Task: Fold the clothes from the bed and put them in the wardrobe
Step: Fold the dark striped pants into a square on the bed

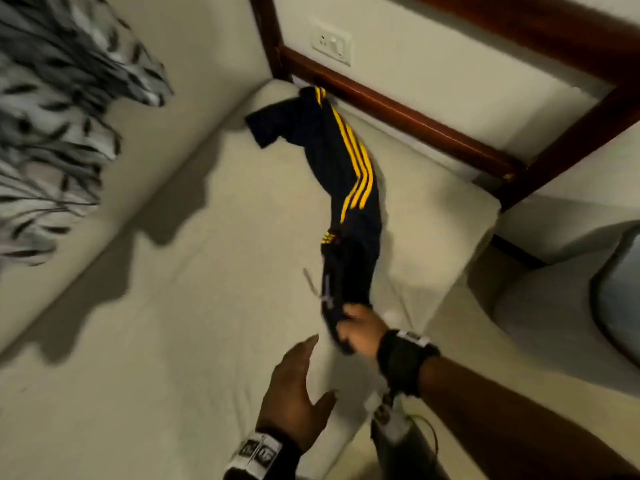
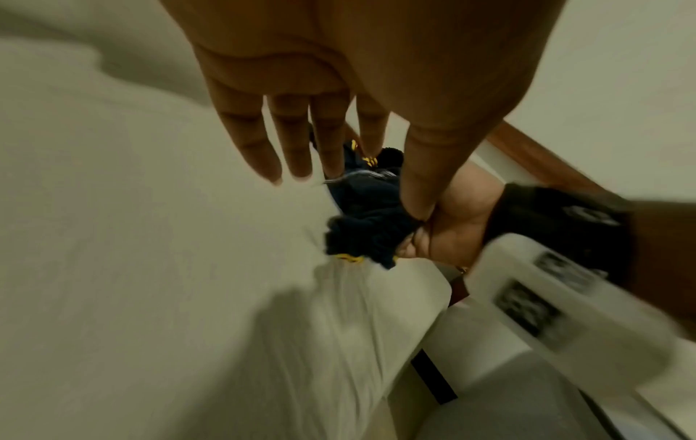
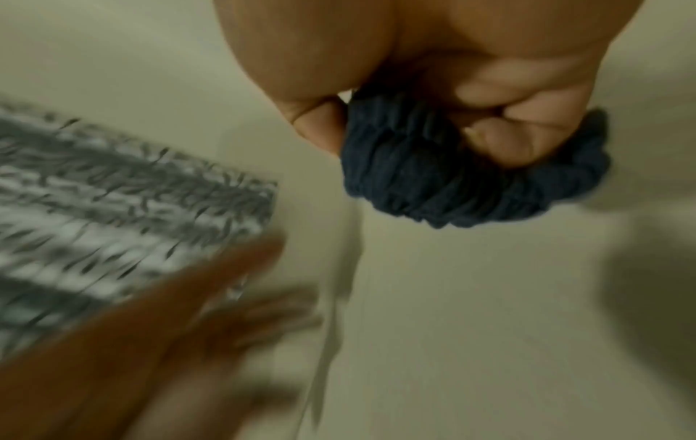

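My right-hand fingers [image 3: 501, 140] are curling tight around the bunched waistband of the navy track pants [image 1: 346, 174], whose yellow-striped legs are trailing away from them across the bed [image 1: 173, 306] toward the wooden frame [image 1: 398, 112] at the far edge. My left-hand fingers [image 2: 260, 140] are hovering straight and spread just beside that grip, holding nothing. A pale drawstring [image 3: 331, 327] is dangling below my right hand [image 1: 360, 332]. Off beyond my left hand [image 1: 294, 393], a grey-and-white patterned blanket [image 1: 52, 116] is lying on the bed, well apart from the pants. A wall socket [image 1: 331, 43] is sitting above the frame.
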{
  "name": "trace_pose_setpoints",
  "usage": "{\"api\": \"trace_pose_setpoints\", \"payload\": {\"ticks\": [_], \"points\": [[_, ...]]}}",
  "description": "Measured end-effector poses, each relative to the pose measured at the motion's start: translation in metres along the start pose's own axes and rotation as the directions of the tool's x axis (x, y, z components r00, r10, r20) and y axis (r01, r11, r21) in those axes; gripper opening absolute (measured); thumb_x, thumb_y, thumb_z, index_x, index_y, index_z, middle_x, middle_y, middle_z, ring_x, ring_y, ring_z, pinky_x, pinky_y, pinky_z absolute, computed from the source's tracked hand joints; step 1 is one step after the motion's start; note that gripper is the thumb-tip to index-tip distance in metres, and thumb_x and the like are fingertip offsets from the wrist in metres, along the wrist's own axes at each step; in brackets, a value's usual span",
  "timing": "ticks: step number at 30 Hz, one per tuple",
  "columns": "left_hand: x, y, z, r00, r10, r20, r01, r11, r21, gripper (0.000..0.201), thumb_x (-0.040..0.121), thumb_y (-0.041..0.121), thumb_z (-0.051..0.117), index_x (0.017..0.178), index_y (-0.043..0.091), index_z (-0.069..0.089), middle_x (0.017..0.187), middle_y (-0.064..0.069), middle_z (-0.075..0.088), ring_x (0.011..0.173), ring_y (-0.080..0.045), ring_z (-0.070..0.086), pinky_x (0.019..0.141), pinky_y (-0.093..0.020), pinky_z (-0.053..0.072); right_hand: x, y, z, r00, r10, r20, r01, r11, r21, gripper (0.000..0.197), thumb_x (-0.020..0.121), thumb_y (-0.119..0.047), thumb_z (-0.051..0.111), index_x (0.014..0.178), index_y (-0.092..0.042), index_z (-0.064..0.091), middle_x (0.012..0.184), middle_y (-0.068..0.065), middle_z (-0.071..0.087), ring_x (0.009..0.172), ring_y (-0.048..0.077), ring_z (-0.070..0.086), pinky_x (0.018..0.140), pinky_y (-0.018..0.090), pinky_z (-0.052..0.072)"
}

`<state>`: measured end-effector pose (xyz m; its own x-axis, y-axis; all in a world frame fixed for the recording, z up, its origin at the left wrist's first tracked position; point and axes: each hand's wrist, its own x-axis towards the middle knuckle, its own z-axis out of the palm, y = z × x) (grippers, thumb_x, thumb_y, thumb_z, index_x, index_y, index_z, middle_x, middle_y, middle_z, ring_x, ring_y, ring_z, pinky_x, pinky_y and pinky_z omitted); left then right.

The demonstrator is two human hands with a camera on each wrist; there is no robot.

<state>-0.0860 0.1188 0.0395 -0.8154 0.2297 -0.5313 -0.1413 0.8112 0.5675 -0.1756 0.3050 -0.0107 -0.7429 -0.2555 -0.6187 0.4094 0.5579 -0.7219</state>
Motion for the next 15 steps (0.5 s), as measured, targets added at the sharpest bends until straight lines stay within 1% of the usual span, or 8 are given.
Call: {"api": "trace_pose_setpoints", "payload": {"ticks": [1,3,5,7,9,10,13,15], "points": [[-0.016,-0.006,-0.014,0.997,0.071,-0.039,-0.067,0.994,0.085,0.094,0.071,0.055,0.075,0.153,0.044,0.03,0.153,0.024,0.028,0.138,0.0,0.028,0.119,-0.023,0.024,-0.031,-0.029,0.038,0.979,-0.109,0.172,0.135,0.98,-0.146,0.026,0.089,-0.007,0.062,0.113,0.005,0.061,0.072,0.008,0.067,0.057,0.008,0.063,0.054,0.019,0.047],[-0.053,-0.018,-0.043,0.963,0.265,-0.04,-0.251,0.944,0.214,0.096,0.06,0.058,0.077,0.148,0.044,0.041,0.152,0.015,0.042,0.139,-0.008,0.037,0.119,-0.034,0.031,-0.083,-0.068,0.095,0.922,-0.168,0.349,0.23,0.962,-0.144,0.058,0.082,-0.033,0.047,0.122,0.005,0.064,0.103,0.022,0.072,0.092,0.03,0.068,0.079,0.031,0.053],[-0.11,-0.027,-0.075,0.941,0.337,0.008,-0.329,0.911,0.247,0.091,0.055,0.062,0.078,0.139,0.044,0.049,0.128,0.015,0.065,0.122,-0.008,0.058,0.108,-0.03,0.043,-0.128,-0.099,0.127,0.815,-0.255,0.52,0.402,0.896,-0.191,0.089,0.065,-0.056,0.033,0.118,0.006,0.068,0.113,0.028,0.069,0.103,0.036,0.064,0.084,0.033,0.047],[-0.175,-0.035,-0.1,0.951,0.303,0.06,-0.307,0.905,0.294,0.099,0.059,0.065,0.074,0.148,0.046,0.035,0.111,0.009,0.073,0.102,-0.011,0.067,0.093,-0.02,0.044,-0.174,-0.145,0.143,0.745,-0.271,0.61,0.533,0.792,-0.298,0.075,0.073,-0.057,0.044,0.109,0.002,0.072,0.108,0.022,0.071,0.099,0.034,0.064,0.083,0.031,0.048],[-0.226,-0.045,-0.118,0.972,0.218,0.092,-0.236,0.912,0.335,0.108,0.066,0.071,0.065,0.157,0.046,0.013,0.115,0.002,0.073,0.101,-0.019,0.068,0.089,-0.024,0.048,-0.207,-0.178,0.157,0.733,-0.263,0.627,0.59,0.705,-0.393,0.038,0.087,-0.037,0.062,0.104,-0.006,0.076,0.104,0.014,0.073,0.095,0.03,0.066,0.086,0.038,0.053],[-0.249,-0.053,-0.129,0.979,0.196,0.046,-0.2,0.921,0.335,0.105,0.067,0.074,0.063,0.156,0.046,0.015,0.118,0.001,0.072,0.104,-0.022,0.068,0.089,-0.027,0.05,-0.219,-0.193,0.167,0.708,-0.316,0.631,0.646,0.652,-0.397,0.029,0.086,-0.033,0.065,0.1,-0.011,0.077,0.099,0.01,0.075,0.089,0.026,0.067,0.082,0.037,0.054],[-0.308,-0.076,-0.171,0.989,0.135,-0.067,-0.116,0.966,0.232,0.066,0.065,0.079,0.07,0.118,0.044,0.053,0.102,0.0,0.07,0.096,-0.025,0.067,0.083,-0.035,0.053,-0.248,-0.254,0.18,0.671,-0.422,0.61,0.732,0.511,-0.452,0.021,0.086,-0.036,0.071,0.088,-0.015,0.074,0.076,0.003,0.07,0.068,0.016,0.061,0.064,0.026,0.044],[-0.344,-0.088,-0.199,0.978,0.15,-0.144,-0.144,0.988,0.054,0.036,0.067,0.066,0.081,0.089,0.045,0.061,0.087,-0.004,0.066,0.085,-0.019,0.065,0.08,-0.04,0.054,-0.266,-0.308,0.176,0.647,-0.448,0.617,0.76,0.442,-0.476,0.017,0.089,-0.03,0.075,0.079,-0.017,0.07,0.068,0.001,0.063,0.063,0.014,0.054,0.059,0.027,0.04]]}}
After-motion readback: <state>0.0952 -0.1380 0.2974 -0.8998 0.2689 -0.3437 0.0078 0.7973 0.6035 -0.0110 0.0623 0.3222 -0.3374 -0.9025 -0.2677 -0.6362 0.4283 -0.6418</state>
